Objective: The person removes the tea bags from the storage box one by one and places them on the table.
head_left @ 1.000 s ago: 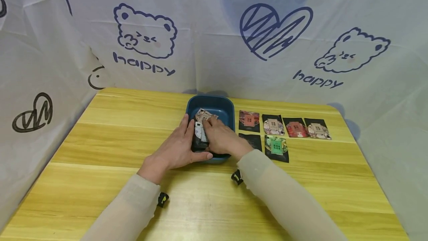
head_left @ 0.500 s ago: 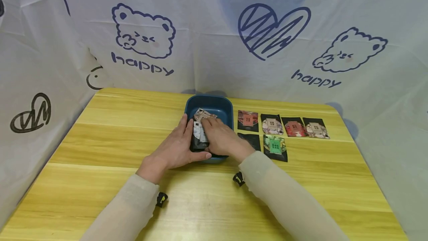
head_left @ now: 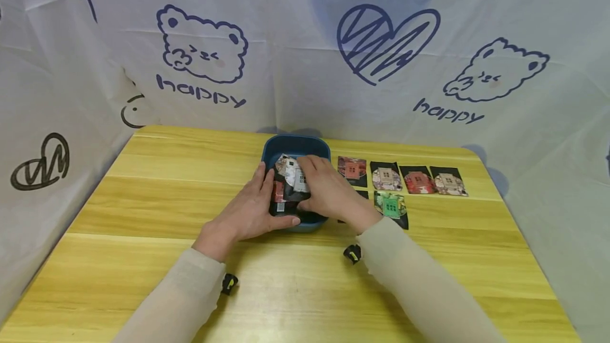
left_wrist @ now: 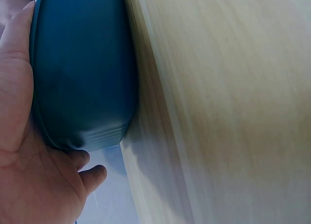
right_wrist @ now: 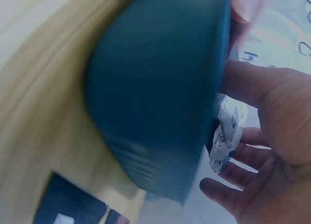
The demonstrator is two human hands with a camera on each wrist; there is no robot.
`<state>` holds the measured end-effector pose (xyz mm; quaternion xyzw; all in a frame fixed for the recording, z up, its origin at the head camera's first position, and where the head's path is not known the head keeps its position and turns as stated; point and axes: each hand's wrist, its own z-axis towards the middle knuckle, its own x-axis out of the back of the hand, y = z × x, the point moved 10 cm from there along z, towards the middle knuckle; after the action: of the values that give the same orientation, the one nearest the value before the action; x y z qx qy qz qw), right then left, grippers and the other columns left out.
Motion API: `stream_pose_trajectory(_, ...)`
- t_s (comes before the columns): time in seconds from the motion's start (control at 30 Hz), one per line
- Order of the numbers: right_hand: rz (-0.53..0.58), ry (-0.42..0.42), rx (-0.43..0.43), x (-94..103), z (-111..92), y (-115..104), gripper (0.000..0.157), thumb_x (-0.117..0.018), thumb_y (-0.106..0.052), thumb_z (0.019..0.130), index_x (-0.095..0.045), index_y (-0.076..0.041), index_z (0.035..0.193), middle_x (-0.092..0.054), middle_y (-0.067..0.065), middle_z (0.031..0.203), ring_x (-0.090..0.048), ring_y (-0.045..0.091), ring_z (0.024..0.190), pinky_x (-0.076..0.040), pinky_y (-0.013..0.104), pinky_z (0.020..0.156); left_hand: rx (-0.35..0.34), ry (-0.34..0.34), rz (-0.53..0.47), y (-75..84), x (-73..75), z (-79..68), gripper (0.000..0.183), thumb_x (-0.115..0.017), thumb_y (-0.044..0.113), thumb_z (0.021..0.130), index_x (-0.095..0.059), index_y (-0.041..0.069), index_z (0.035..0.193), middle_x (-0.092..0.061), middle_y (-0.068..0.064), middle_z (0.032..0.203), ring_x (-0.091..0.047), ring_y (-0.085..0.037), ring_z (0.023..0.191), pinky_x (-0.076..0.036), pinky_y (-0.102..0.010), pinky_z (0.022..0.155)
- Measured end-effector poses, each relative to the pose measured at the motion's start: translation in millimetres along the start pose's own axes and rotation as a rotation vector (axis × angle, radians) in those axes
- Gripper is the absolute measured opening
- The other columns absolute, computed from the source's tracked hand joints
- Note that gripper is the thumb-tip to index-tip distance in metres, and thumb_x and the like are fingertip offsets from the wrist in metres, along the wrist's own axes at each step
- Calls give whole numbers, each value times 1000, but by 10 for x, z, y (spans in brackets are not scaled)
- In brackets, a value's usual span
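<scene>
In the head view a dark blue plastic box (head_left: pixel 305 146) stands at the back middle of the table. My left hand (head_left: pixel 248 208) rests against its left side and front corner, fingers nearly straight, thumb spread along the front rim. Over the box, my right hand (head_left: pixel 329 189) pinches a black-and-white sachet (head_left: pixel 299 180) by its right side. Beneath that sachet lie others, one with a red label (head_left: pixel 278 191). The right wrist view shows the white printed face of the pinched sachet (right_wrist: pixel 228 129) between thumb and fingers, above the rim.
Right of the box, sachets lie in two rows: a red one (head_left: pixel 352 171), several more beside it, and a green one (head_left: pixel 392 206) in front. My right forearm partly covers a black one. Behind the table hangs a white cloth (head_left: pixel 295 83) with drawings.
My right hand has lifted the black-and-white sachet and shifted right with it, uncovering the red-labelled sachet beneath. The left hand keeps its place on the box.
</scene>
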<state>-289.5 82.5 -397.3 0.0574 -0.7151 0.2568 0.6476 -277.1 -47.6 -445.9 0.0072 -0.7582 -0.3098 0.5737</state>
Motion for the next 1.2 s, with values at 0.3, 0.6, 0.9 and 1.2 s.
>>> stream_pose_trajectory(0.3, 26, 46, -84, 249, -254, 251, 111, -90, -35, 86, -21, -11, 169, -35, 21, 167, -33, 45, 154, -34, 61, 123, 15, 10, 4, -11, 1, 10, 140, -63, 90, 79, -4, 2, 169, 12, -19, 176, -16, -44, 161, -31, -55, 126)
stream_pose_trajectory(0.6, 11, 98, -112, 446, -622, 613, 110, -93, -29, 83, -25, -11, 168, -41, 24, 159, -38, 46, 146, -40, 64, 115, 15, 8, 4, 0, 9, -2, 138, -64, 89, 79, -4, 4, 170, 12, -18, 177, -16, -44, 161, -31, -55, 126)
stream_pose_trajectory(0.9, -11, 62, -210, 543, -1035, 1091, 105, -91, -21, 85, -24, -2, 165, -30, 31, 164, -28, 53, 151, -32, 71, 117, 17, 4, 6, 12, 1, -7, 138, -64, 89, 80, -2, 5, 170, 13, -18, 176, -17, -44, 161, -31, -55, 126)
stream_pose_trajectory(1.2, -86, 19, -252, 535, -1466, 1640, 104, -92, -13, 81, -27, 0, 161, -30, 38, 158, -30, 61, 144, -33, 75, 114, 13, 3, 1, 30, 0, -9, 138, -64, 89, 80, -4, 3, 169, 13, -18, 176, -18, -44, 161, -32, -55, 125)
